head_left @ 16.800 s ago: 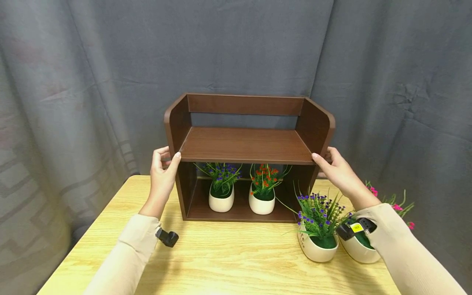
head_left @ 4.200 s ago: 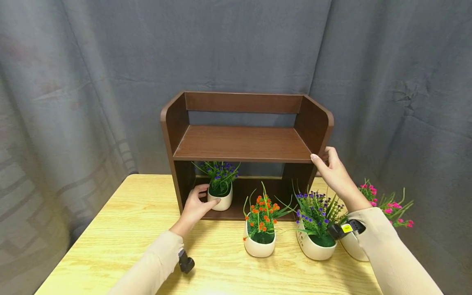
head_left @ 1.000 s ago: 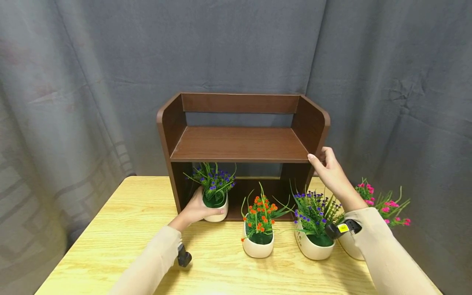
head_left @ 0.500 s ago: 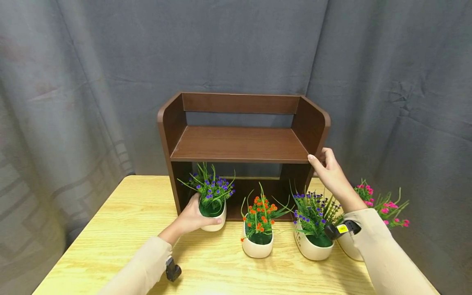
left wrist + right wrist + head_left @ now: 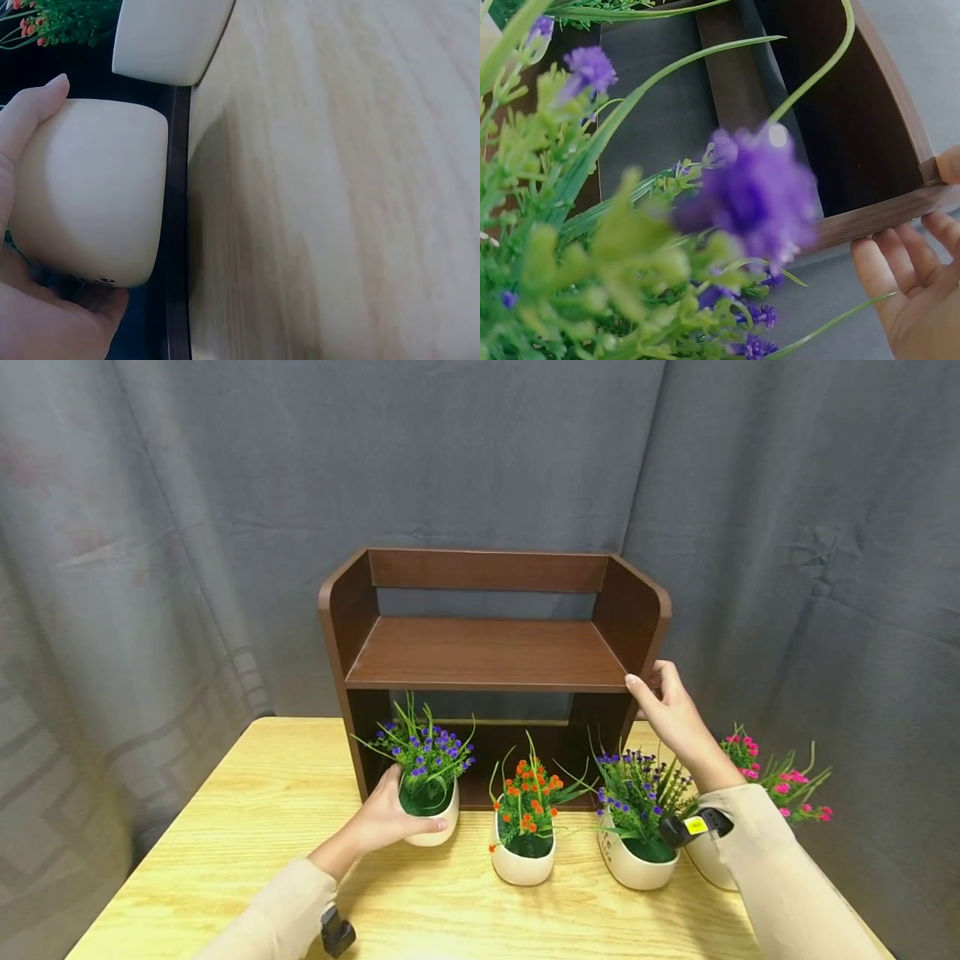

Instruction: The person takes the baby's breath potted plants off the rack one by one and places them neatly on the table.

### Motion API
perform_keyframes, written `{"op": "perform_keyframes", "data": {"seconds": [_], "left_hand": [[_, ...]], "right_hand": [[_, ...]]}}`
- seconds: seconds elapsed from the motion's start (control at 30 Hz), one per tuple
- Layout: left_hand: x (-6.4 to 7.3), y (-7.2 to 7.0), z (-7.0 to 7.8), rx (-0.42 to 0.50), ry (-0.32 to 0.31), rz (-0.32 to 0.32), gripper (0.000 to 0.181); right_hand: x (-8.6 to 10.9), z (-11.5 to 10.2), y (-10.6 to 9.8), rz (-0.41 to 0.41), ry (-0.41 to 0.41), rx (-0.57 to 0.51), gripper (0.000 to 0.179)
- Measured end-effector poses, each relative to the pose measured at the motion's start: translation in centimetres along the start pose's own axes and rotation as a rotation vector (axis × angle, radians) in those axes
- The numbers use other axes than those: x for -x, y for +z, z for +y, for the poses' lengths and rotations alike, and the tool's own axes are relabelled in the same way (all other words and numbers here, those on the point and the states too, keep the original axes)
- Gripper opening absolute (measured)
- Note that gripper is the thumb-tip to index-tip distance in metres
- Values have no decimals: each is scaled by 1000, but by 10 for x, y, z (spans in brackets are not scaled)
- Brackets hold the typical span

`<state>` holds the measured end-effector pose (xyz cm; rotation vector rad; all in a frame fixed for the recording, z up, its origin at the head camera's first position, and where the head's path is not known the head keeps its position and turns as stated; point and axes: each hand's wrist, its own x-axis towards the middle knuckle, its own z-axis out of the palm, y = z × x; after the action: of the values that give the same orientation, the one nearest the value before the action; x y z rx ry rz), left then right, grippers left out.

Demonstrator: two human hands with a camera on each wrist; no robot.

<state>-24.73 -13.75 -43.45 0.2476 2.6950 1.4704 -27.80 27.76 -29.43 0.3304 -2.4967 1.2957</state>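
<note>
In the head view my left hand (image 5: 378, 814) holds a white pot of purple flowers (image 5: 444, 825) by its sides, at the front edge of the brown two-tier shelf (image 5: 487, 652). The left wrist view shows the thumb and fingers spread around the smooth cream pot (image 5: 94, 187), beside the shelf's dark front edge (image 5: 178, 225). My right hand (image 5: 675, 714) grips the shelf's right side panel, thumb on the front edge and fingers behind. In the right wrist view, the fingers of the right hand (image 5: 919, 289) wrap the panel's outer face, with blurred purple blossoms (image 5: 754, 195) in front.
A pot of orange flowers (image 5: 525, 860) stands on the wooden table (image 5: 247, 827) before the shelf. To its right are a second purple-flowered pot (image 5: 637, 864) and a pink-flowered plant (image 5: 787, 785), partly behind the right forearm. A grey curtain (image 5: 495, 452) hangs behind.
The orange-flowered pot went from the lower tier to the table earlier. Since then my left hand has taken the purple-flowered pot and drawn it forward out of the tier. The right hand stays put.
</note>
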Motion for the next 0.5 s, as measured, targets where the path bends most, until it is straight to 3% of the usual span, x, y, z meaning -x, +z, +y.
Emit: {"op": "perform_keyframes", "data": {"seconds": [0.5], "left_hand": [[19, -3, -5, 30, -15, -8, 137]], "right_hand": [[0, -3, 3, 27, -20, -14, 53]]}}
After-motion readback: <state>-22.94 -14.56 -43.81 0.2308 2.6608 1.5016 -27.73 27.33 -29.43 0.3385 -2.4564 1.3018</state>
